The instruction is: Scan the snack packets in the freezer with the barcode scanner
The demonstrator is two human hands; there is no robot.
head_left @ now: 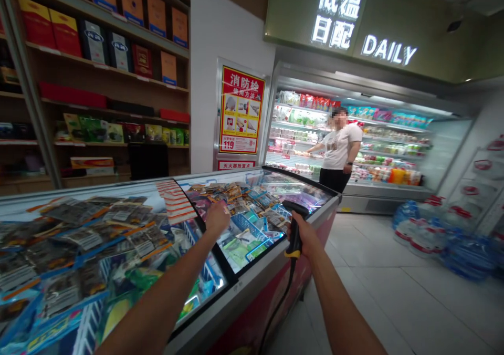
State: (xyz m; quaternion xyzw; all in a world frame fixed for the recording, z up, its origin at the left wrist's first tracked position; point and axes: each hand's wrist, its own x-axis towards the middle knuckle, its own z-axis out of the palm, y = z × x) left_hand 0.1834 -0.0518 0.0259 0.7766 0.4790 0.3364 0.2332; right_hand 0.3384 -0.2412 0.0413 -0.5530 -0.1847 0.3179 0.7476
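My right hand (306,235) is wrapped round the handle of a black and yellow handheld barcode scanner (294,229), whose dark cable hangs down in front of the freezer. My left hand (218,216) is over the chest freezer (252,286), close to the dark divider between its glass lids. Its fingers are curled; what they hold, if anything, is too small to make out. Below and beyond it lie several flat snack packets (236,195), and a blue plastic basket (249,226) sits just to its right. More dark packets (86,234) are heaped on the left side.
Shelves of boxed goods (106,53) stand at the left behind the freezer. A person in a white shirt (342,147) stands by a lit refrigerated display (386,134). Large water bottles (470,252) stand on the tiled floor (366,286) at the right.
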